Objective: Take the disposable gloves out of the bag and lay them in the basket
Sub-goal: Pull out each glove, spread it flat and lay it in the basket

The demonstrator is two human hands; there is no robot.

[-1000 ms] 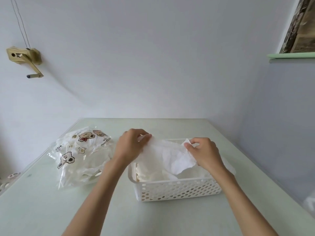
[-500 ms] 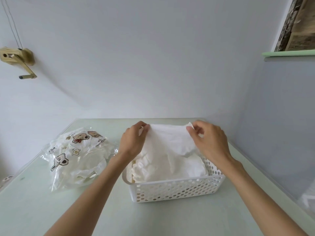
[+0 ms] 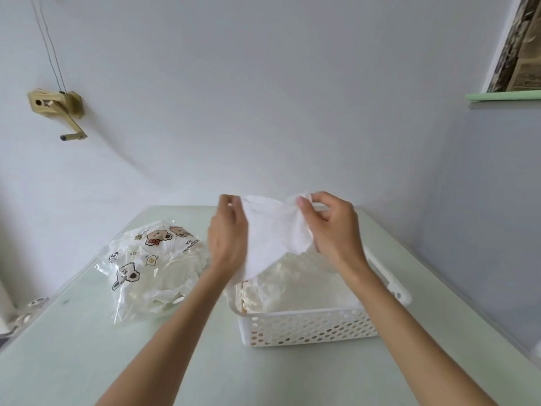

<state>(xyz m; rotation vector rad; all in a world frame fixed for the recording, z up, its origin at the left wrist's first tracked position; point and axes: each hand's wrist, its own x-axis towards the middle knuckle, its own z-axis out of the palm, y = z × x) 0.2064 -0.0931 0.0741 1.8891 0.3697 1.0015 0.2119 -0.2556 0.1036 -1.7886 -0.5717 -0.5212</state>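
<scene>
1. Gloves: I see one thin white glove [image 3: 272, 232] held up at frame center, above the white perforated basket [image 3: 307, 326], with more gloves piled inside it.
2. My left hand [image 3: 228, 238] has its grip pinched on the glove's upper left edge.
3. My right hand [image 3: 333, 227] pinches the upper right edge.
4. Left of the basket, the printed clear bag [image 3: 149, 268] lies on the pale green bench [image 3: 87, 361].

Both hands held one thin white glove [image 3: 272, 230] stretched above the basket [image 3: 307, 326], the left hand [image 3: 227, 238] pinching one top corner, the right hand [image 3: 333, 227] the other. The printed bag [image 3: 152, 268] lay just left of the basket on the table [image 3: 87, 361].
</scene>
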